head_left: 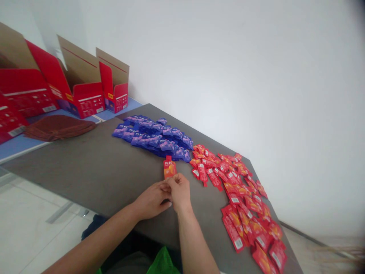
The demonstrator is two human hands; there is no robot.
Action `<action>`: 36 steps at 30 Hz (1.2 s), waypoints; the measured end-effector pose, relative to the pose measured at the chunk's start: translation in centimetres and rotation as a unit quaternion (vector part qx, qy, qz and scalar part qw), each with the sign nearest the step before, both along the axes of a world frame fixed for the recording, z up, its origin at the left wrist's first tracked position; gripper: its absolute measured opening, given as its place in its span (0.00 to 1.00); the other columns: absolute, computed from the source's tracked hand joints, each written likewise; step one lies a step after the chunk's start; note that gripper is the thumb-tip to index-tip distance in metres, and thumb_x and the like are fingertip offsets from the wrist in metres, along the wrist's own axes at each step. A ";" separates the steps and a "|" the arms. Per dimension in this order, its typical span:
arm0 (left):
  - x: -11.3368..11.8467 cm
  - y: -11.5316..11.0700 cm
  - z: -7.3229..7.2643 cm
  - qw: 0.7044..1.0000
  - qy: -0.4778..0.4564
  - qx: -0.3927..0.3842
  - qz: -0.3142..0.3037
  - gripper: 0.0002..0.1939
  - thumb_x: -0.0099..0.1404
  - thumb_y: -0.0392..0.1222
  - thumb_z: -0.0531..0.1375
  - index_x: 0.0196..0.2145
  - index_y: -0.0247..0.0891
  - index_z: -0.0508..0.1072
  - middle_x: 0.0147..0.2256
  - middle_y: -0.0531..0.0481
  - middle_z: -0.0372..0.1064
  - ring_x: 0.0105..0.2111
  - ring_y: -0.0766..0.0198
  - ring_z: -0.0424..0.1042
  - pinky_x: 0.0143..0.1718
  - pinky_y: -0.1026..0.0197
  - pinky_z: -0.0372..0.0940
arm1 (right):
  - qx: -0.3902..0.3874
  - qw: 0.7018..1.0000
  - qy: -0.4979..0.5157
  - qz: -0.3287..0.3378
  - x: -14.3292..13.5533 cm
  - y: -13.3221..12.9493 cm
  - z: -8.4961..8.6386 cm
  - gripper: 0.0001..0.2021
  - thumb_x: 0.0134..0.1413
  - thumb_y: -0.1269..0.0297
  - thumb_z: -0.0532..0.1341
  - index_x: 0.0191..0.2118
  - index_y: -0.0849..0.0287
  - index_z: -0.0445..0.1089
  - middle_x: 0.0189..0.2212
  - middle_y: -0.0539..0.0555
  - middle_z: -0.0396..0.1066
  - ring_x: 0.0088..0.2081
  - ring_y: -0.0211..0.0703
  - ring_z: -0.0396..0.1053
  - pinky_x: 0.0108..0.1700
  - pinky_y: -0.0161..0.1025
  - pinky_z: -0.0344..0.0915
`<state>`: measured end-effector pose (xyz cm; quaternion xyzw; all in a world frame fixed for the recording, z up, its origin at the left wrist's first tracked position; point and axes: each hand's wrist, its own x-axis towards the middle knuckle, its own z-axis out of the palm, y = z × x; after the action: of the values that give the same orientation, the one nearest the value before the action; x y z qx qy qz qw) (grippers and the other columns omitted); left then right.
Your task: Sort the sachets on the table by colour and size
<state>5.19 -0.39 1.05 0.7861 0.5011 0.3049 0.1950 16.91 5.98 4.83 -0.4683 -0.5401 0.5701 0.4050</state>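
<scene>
A red sachet with orange fruit printed on it lies lengthwise on the dark table, its narrow spout end pointing away from me. Both hands meet at its near end. My right hand pinches that lower edge between thumb and fingers. Close against it, my left hand has bent fingers at the same edge, with its thumb lower down; the exact grip is partly hidden. Just beyond the spout are rows of overlapping purple-blue sachets. To the right, many red sachets are scattered in a loose pile.
Open red cardboard boxes stand on a blue surface at the far left. A folded brown cloth lies at the edge of the dark table. A white wall runs along the table's far side.
</scene>
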 end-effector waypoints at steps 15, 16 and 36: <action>-0.1 -0.3 0.8 0.999 0.025 -0.033 0.005 0.04 0.68 0.37 0.68 0.41 0.38 0.79 0.49 0.48 0.77 0.56 0.52 0.73 0.64 0.39 0.64 | 0.342 0.717 -0.509 0.332 0.2 5.9 1.5 0.20 0.67 0.70 0.59 0.61 0.56 0.76 0.66 0.63 0.68 0.66 0.52 0.64 0.65 0.48 0.60; -0.2 -0.3 0.9 0.999 0.030 -0.034 0.012 0.03 0.68 0.37 0.67 0.40 0.38 0.79 0.48 0.48 0.77 0.55 0.52 0.73 0.64 0.39 0.64 | 0.330 0.716 -0.522 0.325 -0.6 5.7 1.7 0.19 0.66 0.70 0.59 0.60 0.57 0.76 0.65 0.64 0.68 0.64 0.53 0.66 0.63 0.47 0.62; -1.8 -3.8 0.5 0.996 0.075 -0.021 0.051 0.09 0.70 0.42 0.59 0.44 0.45 0.79 0.55 0.46 0.76 0.58 0.49 0.73 0.64 0.43 0.67 | 0.248 0.813 -0.526 0.027 -2.0 1.5 -0.6 0.29 0.70 0.44 0.59 0.64 0.63 0.68 0.59 0.73 0.73 0.61 0.64 0.71 0.59 0.59 0.68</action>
<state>3.40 -4.17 1.56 0.7761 0.5598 0.2435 0.1578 14.92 7.48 4.21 -0.5657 -0.8061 0.0947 0.1458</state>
